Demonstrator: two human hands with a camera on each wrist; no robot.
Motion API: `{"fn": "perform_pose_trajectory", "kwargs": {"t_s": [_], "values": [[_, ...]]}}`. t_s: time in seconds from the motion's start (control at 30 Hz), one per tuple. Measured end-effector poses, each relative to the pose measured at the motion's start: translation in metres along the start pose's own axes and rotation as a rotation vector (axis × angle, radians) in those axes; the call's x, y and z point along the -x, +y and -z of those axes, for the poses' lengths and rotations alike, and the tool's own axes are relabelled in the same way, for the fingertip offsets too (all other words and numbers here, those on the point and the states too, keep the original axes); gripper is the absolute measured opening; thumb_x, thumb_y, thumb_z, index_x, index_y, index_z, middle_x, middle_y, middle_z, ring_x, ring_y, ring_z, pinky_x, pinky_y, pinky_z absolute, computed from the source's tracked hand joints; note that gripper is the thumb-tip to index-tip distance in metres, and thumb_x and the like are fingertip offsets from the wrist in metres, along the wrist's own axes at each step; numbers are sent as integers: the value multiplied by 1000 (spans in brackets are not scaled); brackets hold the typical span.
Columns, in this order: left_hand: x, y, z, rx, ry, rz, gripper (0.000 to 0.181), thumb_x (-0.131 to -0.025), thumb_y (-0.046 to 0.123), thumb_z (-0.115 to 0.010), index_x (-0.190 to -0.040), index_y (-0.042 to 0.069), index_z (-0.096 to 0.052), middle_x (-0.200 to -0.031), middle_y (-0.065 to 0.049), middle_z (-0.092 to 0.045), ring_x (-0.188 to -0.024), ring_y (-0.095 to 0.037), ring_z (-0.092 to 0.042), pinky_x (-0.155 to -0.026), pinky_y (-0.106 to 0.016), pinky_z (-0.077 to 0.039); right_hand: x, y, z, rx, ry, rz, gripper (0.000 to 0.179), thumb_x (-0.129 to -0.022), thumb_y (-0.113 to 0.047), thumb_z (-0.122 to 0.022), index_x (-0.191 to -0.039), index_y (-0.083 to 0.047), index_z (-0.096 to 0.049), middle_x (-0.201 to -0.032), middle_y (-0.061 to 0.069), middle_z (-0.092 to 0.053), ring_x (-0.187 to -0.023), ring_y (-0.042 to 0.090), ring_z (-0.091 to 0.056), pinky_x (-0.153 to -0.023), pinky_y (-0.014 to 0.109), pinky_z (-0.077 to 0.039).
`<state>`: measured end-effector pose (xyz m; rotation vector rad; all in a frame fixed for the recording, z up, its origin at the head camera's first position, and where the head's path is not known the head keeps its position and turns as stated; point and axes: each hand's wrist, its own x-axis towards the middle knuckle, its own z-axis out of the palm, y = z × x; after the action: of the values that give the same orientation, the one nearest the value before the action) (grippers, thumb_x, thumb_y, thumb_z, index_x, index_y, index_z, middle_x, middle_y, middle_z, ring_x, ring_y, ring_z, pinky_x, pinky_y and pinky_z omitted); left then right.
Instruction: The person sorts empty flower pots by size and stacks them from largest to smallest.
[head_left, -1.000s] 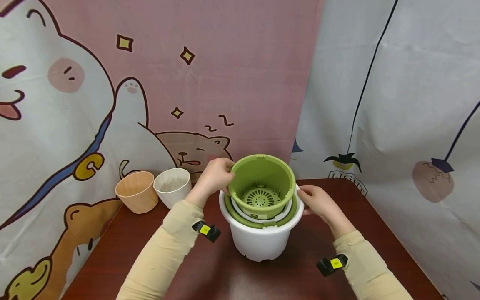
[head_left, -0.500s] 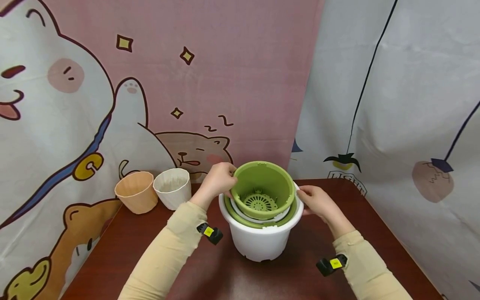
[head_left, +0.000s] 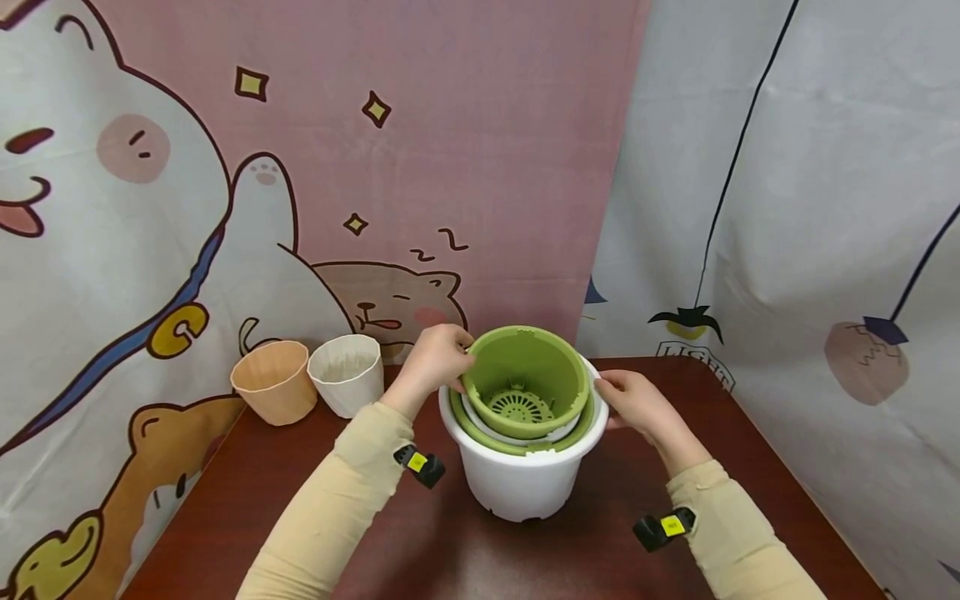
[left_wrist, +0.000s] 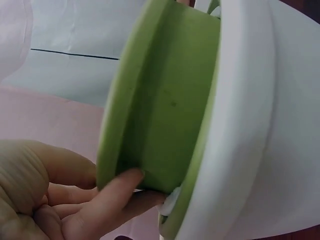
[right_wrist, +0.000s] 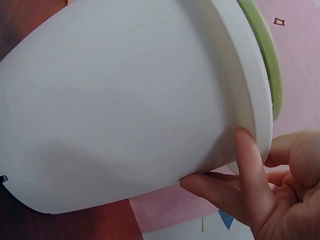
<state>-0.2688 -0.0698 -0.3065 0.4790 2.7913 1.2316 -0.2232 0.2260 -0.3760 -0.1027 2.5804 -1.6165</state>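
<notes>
A round green flower pot (head_left: pixel 532 367) with a slotted bottom sits tilted in a nest of pots, its rim above the others. My left hand (head_left: pixel 437 360) pinches its left rim; in the left wrist view the fingers (left_wrist: pixel 117 195) reach under that lip. Around it show a thin white rim and a wider green rim (head_left: pixel 517 448), both inside a large white pot (head_left: pixel 517 483) standing upright. With thumb and fingers my right hand (head_left: pixel 632 400) grips the large pot's right rim, as the right wrist view also shows below the white wall (right_wrist: pixel 115 100).
Two smaller faceted pots, one peach (head_left: pixel 273 387) and one white (head_left: pixel 348 383), stand side by side at the table's back left. The dark red-brown table (head_left: pixel 525 567) ends at cartoon-printed cloth (head_left: pixel 510 167) behind and to the sides.
My left hand has lowered the green pot deeper into the nest, mostly in the first half second. My right hand stays on the large white pot's rim.
</notes>
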Motion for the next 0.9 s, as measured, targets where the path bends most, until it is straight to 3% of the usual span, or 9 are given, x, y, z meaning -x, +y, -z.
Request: {"fn": "perform_pose_trajectory", "kwargs": {"t_s": [0.2, 0.33, 0.47, 0.7, 0.9], "values": [[1, -6, 1, 60, 5, 52, 32, -89, 3, -62, -118, -8, -66, -100, -21, -71, -59, -20, -70, -54, -30, -58, 0, 0, 1, 2, 0, -6, 40, -105, -16, -48, -132, 13, -50, -103, 20, -60, -76, 17, -64, -64, 31, -59], [2, -9, 4, 85, 13, 49, 34, -88, 4, -63, -120, -6, -65, -102, -20, -71, -60, -20, -70, -57, -31, -59, 0, 0, 1, 0, -2, -7, 40, -105, -16, -48, -133, 13, -49, -103, 20, -60, -75, 16, -64, -64, 31, -59], [4, -15, 6, 61, 34, 10, 33, -89, 8, -62, -120, -3, -66, -103, -16, -71, -64, -19, -70, -62, -30, -58, 0, 0, 1, 5, 0, -7, 40, -105, -16, -48, -132, 13, -49, -102, 19, -60, -75, 16, -63, -63, 30, -59], [11, -24, 8, -27, 71, -92, 32, -92, 17, -65, -120, 0, -67, -108, -12, -72, -99, -23, -69, -84, -36, -55, -1, 1, 1, 7, 3, -14, 40, -105, -17, -48, -133, 12, -50, -103, 19, -60, -76, 16, -64, -65, 30, -59], [14, -34, 8, -39, 92, -136, 36, -93, 19, -64, -123, 0, -65, -111, -14, -70, -103, -28, -67, -90, -41, -52, -2, 1, 1, 9, 0, -12, 40, -105, -17, -48, -133, 12, -50, -104, 19, -60, -78, 17, -64, -66, 31, -59]]}}
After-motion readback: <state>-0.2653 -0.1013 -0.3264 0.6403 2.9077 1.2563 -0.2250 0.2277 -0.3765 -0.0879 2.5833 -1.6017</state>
